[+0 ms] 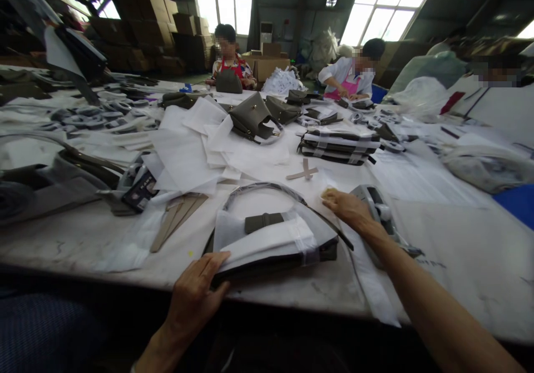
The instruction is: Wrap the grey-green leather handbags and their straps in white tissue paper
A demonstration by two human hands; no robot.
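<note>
A dark bag (275, 267) lies flat near the table's front edge, partly covered by white paper (267, 244) with clear tape at its right end. Its strap, in clear wrapping, arches behind it. My left hand (200, 289) grips the bag's left front corner, thumb below and fingers on top. Right of the strap, my right hand (344, 206) is closed on a small tan wad (329, 193) above the table. Beside my right wrist stands a grey tape dispenser (375, 203).
Tan strips (177, 220) and a black box (141, 189) lie to the left. White sheets (183, 156), an olive bag (252, 116) and stacked wrapped bags (340, 145) spread behind. Two people (228, 61) (352, 75) sit across the table (471, 250); another is at far right.
</note>
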